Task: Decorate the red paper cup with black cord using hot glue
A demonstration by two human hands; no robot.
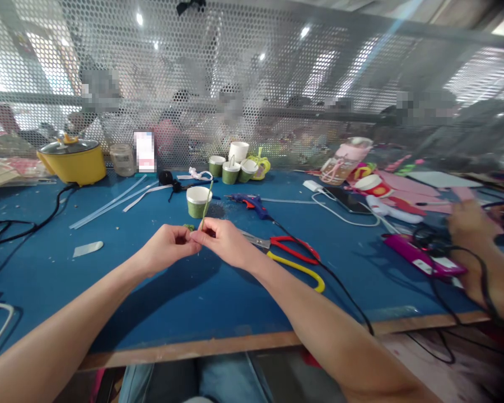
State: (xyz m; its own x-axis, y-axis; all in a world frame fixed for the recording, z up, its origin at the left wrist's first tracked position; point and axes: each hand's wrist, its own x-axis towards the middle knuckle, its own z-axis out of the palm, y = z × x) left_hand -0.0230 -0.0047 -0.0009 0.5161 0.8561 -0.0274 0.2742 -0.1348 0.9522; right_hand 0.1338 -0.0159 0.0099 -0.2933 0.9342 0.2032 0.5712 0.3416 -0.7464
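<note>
Over the blue table, my left hand (173,245) and my right hand (223,242) meet fingertip to fingertip, both closed in a pinch. A thin green strip (207,205) rises, tilted slightly, from between the right thumb and fingers. Its lower end sits where the two hands touch, mostly covered by fingers. A small green piece (189,227) shows just behind the left fingers; whether it joins the strip I cannot tell. Directly behind the hands stands a paper cup (199,202), white above and green below. Red-and-yellow-handled scissors (294,249) lie beside my right forearm, blades partly hidden.
A blue glue gun (252,204) trails its cable to the front edge. Several small green-and-white cups (231,171) stand at the back, a yellow pot (73,162) back left. Clear strips (109,204) lie left. Another person's arm (481,240) reaches in at right, near a purple power strip (422,256).
</note>
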